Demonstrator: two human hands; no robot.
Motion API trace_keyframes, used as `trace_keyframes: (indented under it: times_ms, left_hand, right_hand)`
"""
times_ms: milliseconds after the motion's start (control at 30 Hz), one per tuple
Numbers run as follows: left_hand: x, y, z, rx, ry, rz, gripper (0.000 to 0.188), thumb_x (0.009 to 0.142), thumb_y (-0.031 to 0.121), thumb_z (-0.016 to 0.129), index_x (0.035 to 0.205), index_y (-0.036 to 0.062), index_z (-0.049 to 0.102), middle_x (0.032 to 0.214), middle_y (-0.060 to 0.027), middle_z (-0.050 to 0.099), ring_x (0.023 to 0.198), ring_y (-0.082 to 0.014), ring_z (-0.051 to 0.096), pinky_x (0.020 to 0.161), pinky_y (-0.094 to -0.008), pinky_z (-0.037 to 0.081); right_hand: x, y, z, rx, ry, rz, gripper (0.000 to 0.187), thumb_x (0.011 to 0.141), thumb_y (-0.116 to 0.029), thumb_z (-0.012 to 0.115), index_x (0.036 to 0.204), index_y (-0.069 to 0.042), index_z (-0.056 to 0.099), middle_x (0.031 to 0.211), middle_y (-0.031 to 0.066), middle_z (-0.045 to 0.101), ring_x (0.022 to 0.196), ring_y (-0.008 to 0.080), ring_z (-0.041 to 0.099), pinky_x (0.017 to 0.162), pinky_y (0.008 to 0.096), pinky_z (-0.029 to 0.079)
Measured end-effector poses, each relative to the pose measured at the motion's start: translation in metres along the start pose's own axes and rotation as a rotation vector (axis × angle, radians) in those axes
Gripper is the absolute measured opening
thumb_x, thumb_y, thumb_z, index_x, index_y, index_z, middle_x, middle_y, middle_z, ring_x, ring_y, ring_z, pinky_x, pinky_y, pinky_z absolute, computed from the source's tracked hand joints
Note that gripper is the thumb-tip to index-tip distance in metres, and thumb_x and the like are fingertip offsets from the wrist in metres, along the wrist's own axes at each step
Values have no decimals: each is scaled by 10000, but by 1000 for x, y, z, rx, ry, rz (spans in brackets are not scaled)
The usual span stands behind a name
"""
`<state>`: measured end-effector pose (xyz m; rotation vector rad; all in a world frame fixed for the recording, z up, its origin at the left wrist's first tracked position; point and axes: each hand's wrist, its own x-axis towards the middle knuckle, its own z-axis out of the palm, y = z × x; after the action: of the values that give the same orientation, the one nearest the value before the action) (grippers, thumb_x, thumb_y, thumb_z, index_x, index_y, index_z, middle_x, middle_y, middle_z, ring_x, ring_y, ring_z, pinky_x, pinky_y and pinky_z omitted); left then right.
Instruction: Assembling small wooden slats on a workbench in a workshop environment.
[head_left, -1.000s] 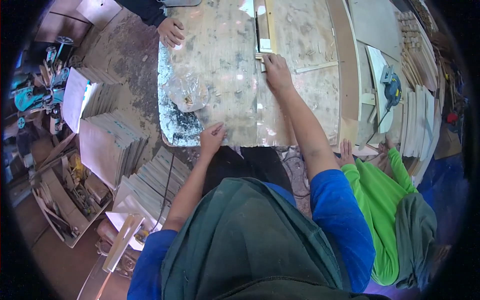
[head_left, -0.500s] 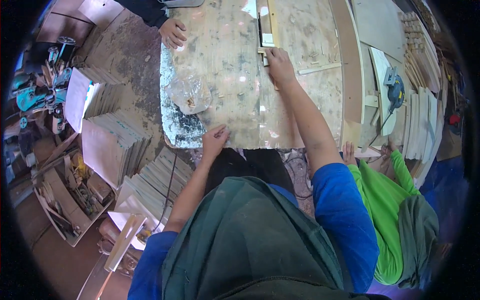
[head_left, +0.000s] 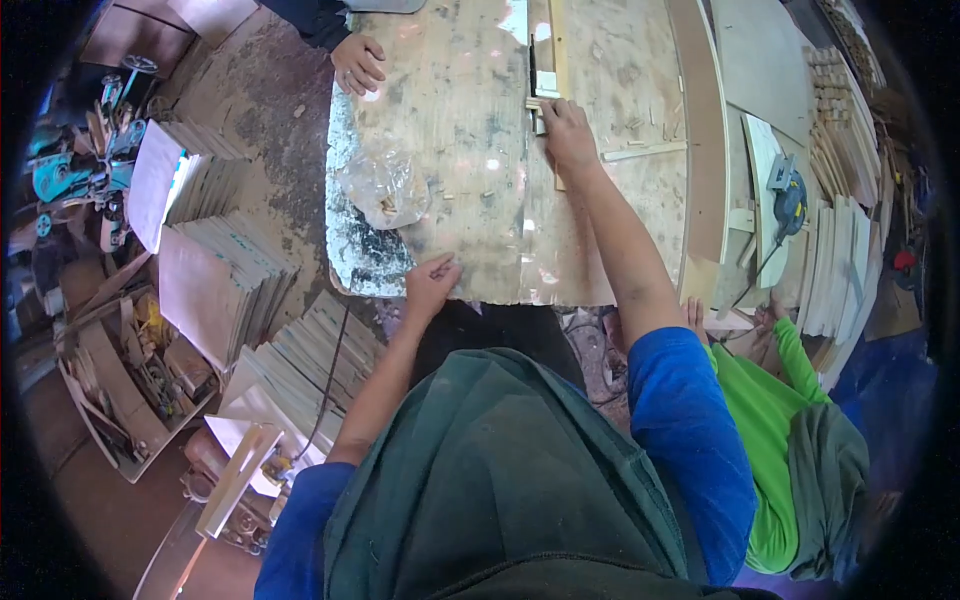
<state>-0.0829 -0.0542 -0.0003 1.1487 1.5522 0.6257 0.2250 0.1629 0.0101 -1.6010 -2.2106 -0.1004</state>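
My right hand (head_left: 570,135) reaches out over the worn wooden table (head_left: 470,130). Its fingers are closed on a small wood piece (head_left: 534,103), which lies across the dark slot in the tabletop. Just beyond that piece is a pale block (head_left: 546,84), beside a long yellowish wood strip (head_left: 560,50). At the table's near edge rests my left hand (head_left: 432,283), its fingers curled together; what they hold, if anything, is too small to make out. A clear plastic bag (head_left: 385,188) with small wooden pegs in it lies beyond my left hand.
A co-worker's hand (head_left: 358,64) rests at the far left of the table. On the right, a person in a green sleeve (head_left: 760,390) is near a jigsaw (head_left: 790,195) lying on a board. Stacked panels (head_left: 205,290) stand on the left floor. A thin stick (head_left: 645,151) lies right of my arm.
The whole view has shifted slightly. My right hand stays at the small wood piece by the slot, and my left hand keeps its place at the near edge.
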Motion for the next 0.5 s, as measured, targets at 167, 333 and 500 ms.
trace_keyframes:
  times_ms: [167, 333, 500]
  left_hand:
    - [1, -4, 1, -29, 11, 24, 396, 834, 169, 738, 1161, -45, 670, 923, -110, 732, 792, -113, 676, 732, -257, 551]
    - [-1, -3, 2, -44, 4, 5, 388, 840, 137, 737, 1170, -53, 662, 934, -110, 726, 803, -117, 675, 739, -253, 553]
    - [0, -6, 2, -88, -6, 9, 397, 842, 134, 741, 1177, -61, 653, 948, -113, 723, 814, -118, 674, 746, -254, 554]
  right_hand:
    - [4, 3, 3, 4, -4, 7, 287, 762, -29, 550, 1046, -38, 595, 961, 127, 568, 933, 290, 558, 844, 386, 460]
    - [5, 5, 3, 1, -1, 5, 280, 764, -29, 547, 1041, -42, 592, 954, 127, 565, 937, 293, 557, 841, 389, 460]
    - [9, 6, 1, 31, -11, -4, 273, 775, -29, 542, 1043, -42, 592, 947, 123, 566, 935, 298, 561, 838, 393, 464]
